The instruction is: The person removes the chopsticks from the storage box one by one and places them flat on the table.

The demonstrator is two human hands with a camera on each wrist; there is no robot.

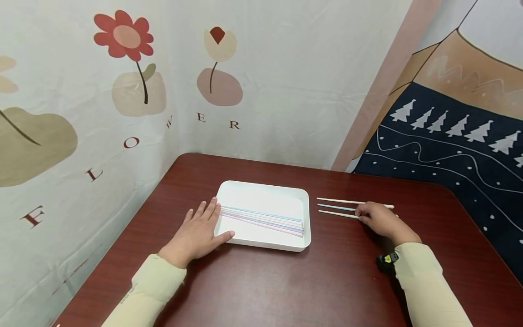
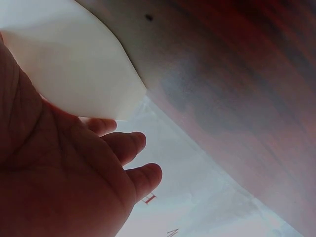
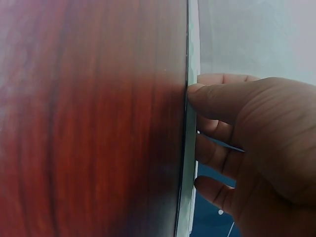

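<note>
My left hand (image 1: 198, 234) rests on the left side of a white rectangular tray (image 1: 261, 193), fingers extended along its rim and thumb across the front corner. A row of pastel chopsticks (image 1: 265, 221) lies in the tray. To the tray's right, three more lie side by side on the table: a pale pinkish chopstick (image 1: 339, 200), a light blue chopstick (image 1: 335, 207) and a pale green chopstick (image 1: 337, 214). My right hand (image 1: 382, 221) pinches the pale green one between thumb and fingers, low at the table. It covers parts of the others.
The dark red wooden table (image 1: 261, 286) carries everything. A white curtain with flowers and letters (image 1: 282, 91) closes off the left and back; a dark blue tree-patterned cloth (image 1: 445, 150) hangs at the right. A black wrist device (image 1: 386, 261) sits at my right cuff.
</note>
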